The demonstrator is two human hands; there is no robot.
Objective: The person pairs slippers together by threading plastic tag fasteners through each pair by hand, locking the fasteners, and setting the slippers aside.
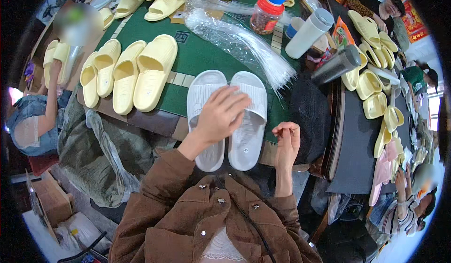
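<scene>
Pale grey slippers [246, 133]: ribbed straps, side by side, near edge of table [187, 63]
Left hand [221, 111]: outstretched over both straps
Right hand [287, 145]: curled beside them; can't tell whether fingertips meet

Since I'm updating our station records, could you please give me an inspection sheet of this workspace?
Surface: green tabletop with a cream tile-patterned border.
Job's things: pair of ribbed grey slippers, side by side, toes away from the person.
Clutter: bundle of clear plastic wrapping beyond them; clear red-lidded jar; white cylindrical bottle; four pale yellow slippers at left.
Hands: left hand over both grey slippers, contact uncertain; right hand beside the pair, fingers curled, nothing seen in it.
Cables: thin black cord down the brown jacket; type unclear.
Surroundings: dark grey table at right bears pink slippers; a co-worker in a striped top beside it.
</scene>
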